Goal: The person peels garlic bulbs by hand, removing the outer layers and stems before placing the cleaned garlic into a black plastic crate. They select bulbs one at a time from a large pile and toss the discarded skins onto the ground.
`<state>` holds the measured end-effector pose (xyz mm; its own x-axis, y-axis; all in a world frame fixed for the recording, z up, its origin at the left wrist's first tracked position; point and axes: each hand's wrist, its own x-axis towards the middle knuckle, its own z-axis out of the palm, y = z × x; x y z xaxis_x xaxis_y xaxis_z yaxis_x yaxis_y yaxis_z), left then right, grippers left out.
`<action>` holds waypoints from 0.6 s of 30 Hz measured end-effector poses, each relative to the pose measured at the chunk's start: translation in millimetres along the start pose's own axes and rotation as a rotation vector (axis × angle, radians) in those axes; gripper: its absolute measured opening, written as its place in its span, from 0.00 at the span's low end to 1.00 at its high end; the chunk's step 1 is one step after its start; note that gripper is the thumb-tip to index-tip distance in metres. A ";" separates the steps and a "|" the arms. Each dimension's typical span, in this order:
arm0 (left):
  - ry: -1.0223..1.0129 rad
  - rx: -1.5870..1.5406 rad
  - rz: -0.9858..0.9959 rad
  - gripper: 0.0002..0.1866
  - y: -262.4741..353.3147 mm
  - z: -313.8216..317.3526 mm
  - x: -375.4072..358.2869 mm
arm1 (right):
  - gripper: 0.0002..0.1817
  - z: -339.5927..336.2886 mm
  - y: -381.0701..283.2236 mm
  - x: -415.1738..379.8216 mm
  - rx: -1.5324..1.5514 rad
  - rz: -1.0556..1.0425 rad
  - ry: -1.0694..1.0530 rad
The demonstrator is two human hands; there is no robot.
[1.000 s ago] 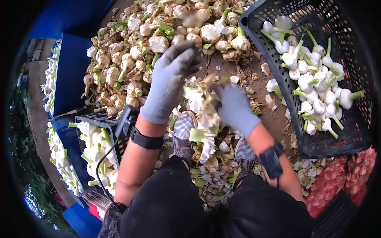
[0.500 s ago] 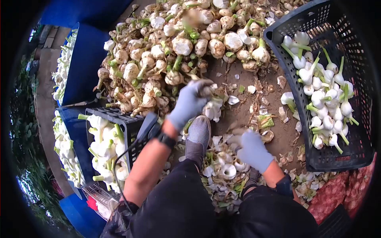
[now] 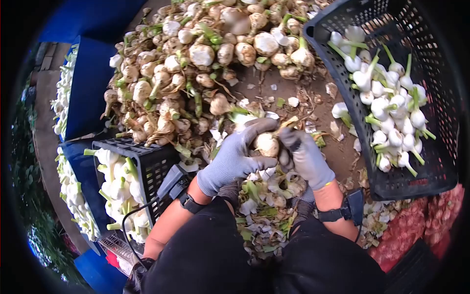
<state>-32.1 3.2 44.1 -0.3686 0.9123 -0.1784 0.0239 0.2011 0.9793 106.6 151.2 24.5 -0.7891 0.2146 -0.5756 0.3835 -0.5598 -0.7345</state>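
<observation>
A garlic bulb point(image 3: 267, 145) with brownish skin is gripped in my gloved left hand point(image 3: 234, 159), the thumb and fingers curled around it. My gloved right hand point(image 3: 307, 158) is closed at the bulb's right side, its fingers pinching the dry outer skin or stalk; the exact grip is partly hidden. Below both hands lies a heap of peeled garlic skins point(image 3: 267, 215) between my feet. Just ahead and to the left rises a large pile of unpeeled garlic point(image 3: 166, 83) with soil and cut green stems.
At right stands a black perforated crate point(image 3: 416, 188) with cleaned white garlic point(image 3: 391, 117). Another black crate point(image 3: 161, 157) of white garlic is at left, beside blue containers point(image 3: 90, 93) of garlic. Red mesh sacks point(image 3: 401, 235) lie at lower right.
My left hand has come back from the pile with a garlic bulb and now holds it before me. My right hand has risen from the skins to meet it. The view has shifted slightly.
</observation>
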 end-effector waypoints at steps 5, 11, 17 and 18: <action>0.138 -0.278 -0.135 0.33 -10.6 4.3 -2.0 | 0.18 11.6 -22.0 1.3 -0.168 0.029 0.034; 0.088 0.111 0.079 0.40 -7.4 -5.1 -2.9 | 0.16 16.0 -20.5 -4.4 -0.111 0.020 0.045; 0.267 -0.930 -0.159 0.33 -23.1 7.2 -2.1 | 0.10 9.7 -3.3 -4.1 -0.723 -0.422 0.247; 0.125 -1.156 -0.163 0.33 -19.8 6.4 -4.6 | 0.11 7.7 2.3 -2.5 -1.062 -0.740 0.343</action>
<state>-25.0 -2.6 25.0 -0.3794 0.8514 -0.3622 -0.8665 -0.1897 0.4618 105.8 143.2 27.1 -0.8724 0.4709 0.1308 0.2289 0.6302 -0.7419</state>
